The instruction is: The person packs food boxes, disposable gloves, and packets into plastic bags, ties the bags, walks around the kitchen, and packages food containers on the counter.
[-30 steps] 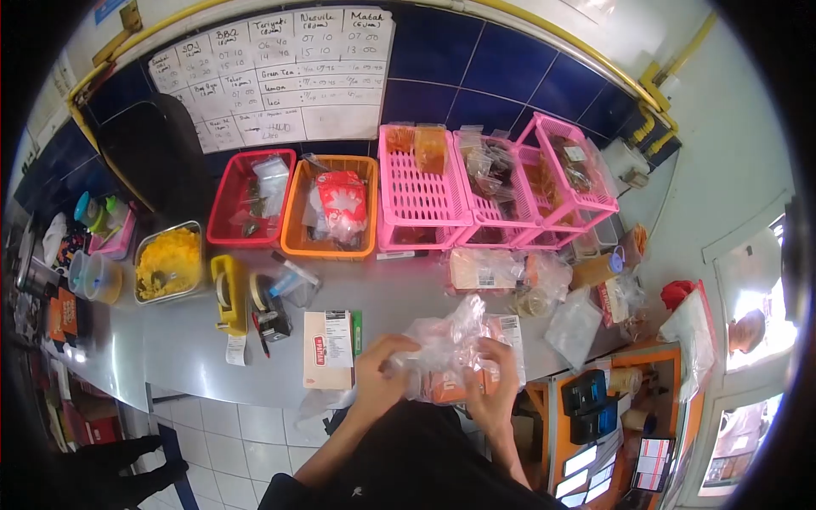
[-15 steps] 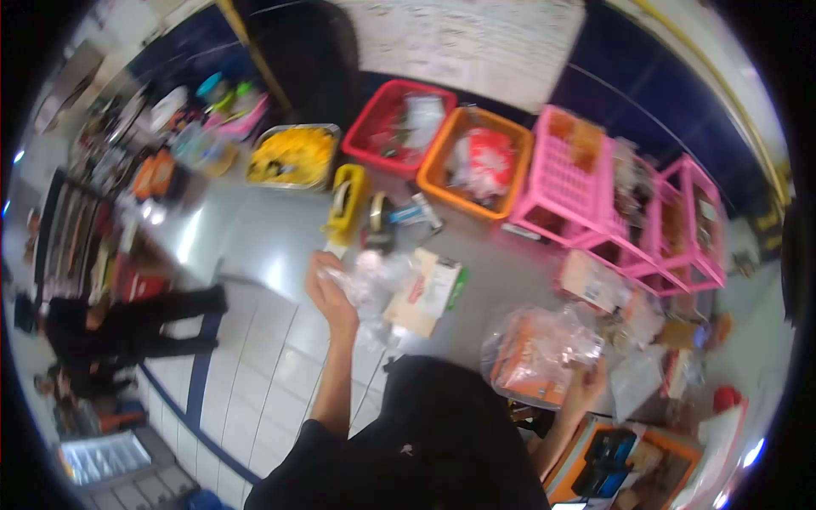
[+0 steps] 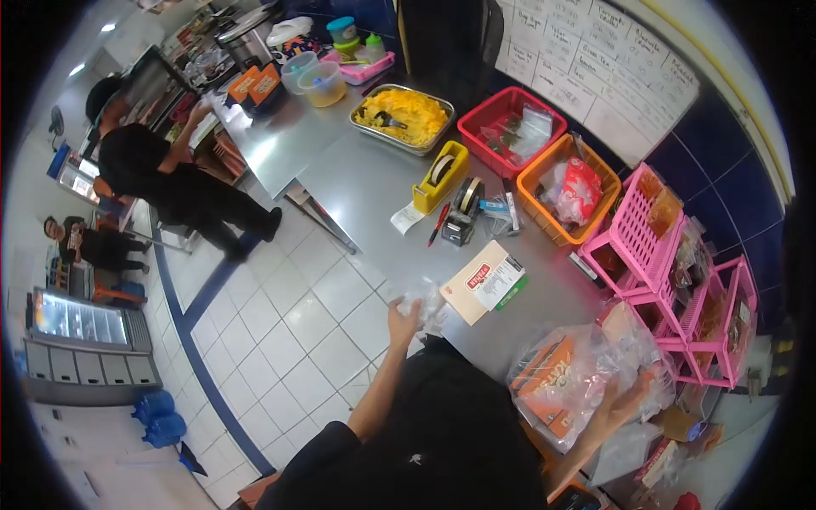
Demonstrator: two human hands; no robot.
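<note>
A clear plastic bag [image 3: 554, 382] with an orange printed box inside lies near the table's front edge. My right hand [image 3: 619, 404] rests at the bag's gathered right side, fingers spread. Crumpled clear plastic [image 3: 418, 299] is at my left hand [image 3: 403, 321], whose fingers are bent around its lower part. Just right of that plastic lies a cream box [image 3: 476, 287] with a white label and a green item under its edge.
Beyond stand a yellow tape dispenser [image 3: 442, 177], a metal tray of yellow food [image 3: 425, 146], a red basket [image 3: 476, 127], an orange basket [image 3: 531, 183] and pink racks [image 3: 625, 246]. Two people in dark clothes [image 3: 136, 161] stand on the left.
The view has swung left. My left hand has left the bagged orange box and is now at crumpled plastic beside the cream box. My right hand has stayed by the bag, its fingers now more spread.
</note>
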